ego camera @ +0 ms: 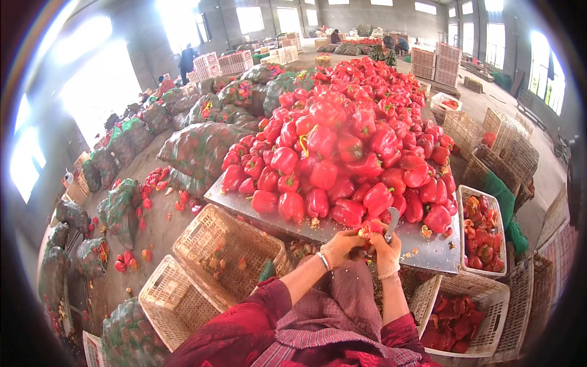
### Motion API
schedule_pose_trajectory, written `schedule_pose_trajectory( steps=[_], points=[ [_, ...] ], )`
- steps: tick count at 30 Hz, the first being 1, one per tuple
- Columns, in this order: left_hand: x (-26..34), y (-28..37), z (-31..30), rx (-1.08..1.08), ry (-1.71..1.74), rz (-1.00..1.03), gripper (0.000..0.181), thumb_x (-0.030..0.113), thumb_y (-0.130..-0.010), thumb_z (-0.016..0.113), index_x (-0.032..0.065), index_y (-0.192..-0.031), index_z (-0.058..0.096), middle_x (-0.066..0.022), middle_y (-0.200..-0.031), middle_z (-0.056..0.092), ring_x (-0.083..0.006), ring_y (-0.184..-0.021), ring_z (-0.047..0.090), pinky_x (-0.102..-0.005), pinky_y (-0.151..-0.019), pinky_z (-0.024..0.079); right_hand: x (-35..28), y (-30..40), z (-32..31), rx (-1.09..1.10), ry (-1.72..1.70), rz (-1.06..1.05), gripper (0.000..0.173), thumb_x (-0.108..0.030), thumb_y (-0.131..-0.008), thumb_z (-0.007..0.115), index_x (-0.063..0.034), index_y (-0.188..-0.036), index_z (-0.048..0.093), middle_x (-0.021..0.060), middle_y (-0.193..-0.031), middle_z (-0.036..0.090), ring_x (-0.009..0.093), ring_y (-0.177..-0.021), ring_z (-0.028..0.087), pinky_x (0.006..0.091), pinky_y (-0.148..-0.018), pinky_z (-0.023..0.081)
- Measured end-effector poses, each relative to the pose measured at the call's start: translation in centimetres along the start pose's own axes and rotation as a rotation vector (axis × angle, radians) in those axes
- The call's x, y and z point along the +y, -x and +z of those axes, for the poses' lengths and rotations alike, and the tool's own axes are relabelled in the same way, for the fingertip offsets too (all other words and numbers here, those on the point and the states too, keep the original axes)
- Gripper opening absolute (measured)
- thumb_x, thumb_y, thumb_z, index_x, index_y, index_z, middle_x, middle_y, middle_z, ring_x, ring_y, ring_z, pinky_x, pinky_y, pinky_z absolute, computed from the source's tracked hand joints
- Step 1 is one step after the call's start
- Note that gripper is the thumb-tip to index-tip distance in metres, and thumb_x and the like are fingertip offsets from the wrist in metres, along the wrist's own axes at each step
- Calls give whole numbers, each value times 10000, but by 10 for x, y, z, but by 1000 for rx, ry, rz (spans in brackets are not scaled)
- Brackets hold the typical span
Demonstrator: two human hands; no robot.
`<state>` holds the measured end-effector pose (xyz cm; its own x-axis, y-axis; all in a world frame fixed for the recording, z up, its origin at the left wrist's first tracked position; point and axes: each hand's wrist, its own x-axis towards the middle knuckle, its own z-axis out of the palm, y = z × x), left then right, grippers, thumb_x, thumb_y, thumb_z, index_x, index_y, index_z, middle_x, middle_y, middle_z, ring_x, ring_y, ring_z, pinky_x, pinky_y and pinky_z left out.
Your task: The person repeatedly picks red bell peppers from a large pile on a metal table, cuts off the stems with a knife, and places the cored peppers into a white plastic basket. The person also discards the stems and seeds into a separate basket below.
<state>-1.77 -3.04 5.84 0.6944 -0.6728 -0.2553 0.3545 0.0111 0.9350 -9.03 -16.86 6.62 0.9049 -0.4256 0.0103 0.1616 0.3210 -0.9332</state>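
A large heap of red bell peppers (pixel 323 174) lies on a metal table (pixel 429 257). At the table's near edge my left hand (pixel 341 247), in an orange-tan glove, holds a red pepper (pixel 372 227) whose pale inside shows. My right hand (pixel 386 252), gloved as well, grips a knife with a curved metal blade (pixel 392 220) that points up, and its fingers also touch the pepper. The knife's handle is hidden in the hand. Pale seeds and scraps (pixel 409 253) lie on the metal beside my right hand.
Two plastic crates (pixel 229 296) stand at the left. Cut red peppers fill a white crate (pixel 501 229) at the right and partly fill one below it (pixel 502 316). Mesh sacks of peppers (pixel 202 147) lie left of the table. A person (pixel 384 52) is behind the heap; others are farther off.
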Motion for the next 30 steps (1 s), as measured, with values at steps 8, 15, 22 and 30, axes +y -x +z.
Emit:
schedule_pose_trajectory(
  steps=[8, 15, 22, 30],
  points=[
    [0, -2, 11, 301, -277, 244, 192, 194, -887, 629, 34, -991, 650, -25, -897, 682, -113, -781, 643, -243, -636, 486, 4, 9, -1, 32, 174, -131, 250, -44, -879, 618, -54, -1126, 655, -2, -859, 630, 37, -640, 528, 185, -556, 415],
    [-21, -2, 0, 88, -145, 584, 161, 170, -898, 626, 60, -1015, 640, -72, -924, 668, -165, -837, 647, -314, -722, 515, -32, 41, 35, -86, -87, -21, 175, -60, -829, 570, -22, -993, 618, 19, -756, 589, 65, -474, 488, 206, -398, 349],
    [-27, -4, -15, -134, 35, 404, 343, 107, -782, 657, 73, -1121, 616, -118, -1017, 644, -267, -935, 652, -351, -799, 531, -47, 35, 25, -260, -77, 146, 433, -69, -828, 584, -23, -1259, 585, 45, -799, 644, 119, -545, 578, 244, -457, 448],
    [3, 23, -31, -52, -845, 751, 389, 141, -781, 653, 97, -1167, 618, -69, -1106, 658, -229, -1016, 635, -367, -899, 513, -59, 33, 24, -351, 1144, -442, 612, -149, -722, 728, -122, -1312, 564, 153, -1173, 664, 331, -1076, 639, 382, -896, 517]
  ],
)
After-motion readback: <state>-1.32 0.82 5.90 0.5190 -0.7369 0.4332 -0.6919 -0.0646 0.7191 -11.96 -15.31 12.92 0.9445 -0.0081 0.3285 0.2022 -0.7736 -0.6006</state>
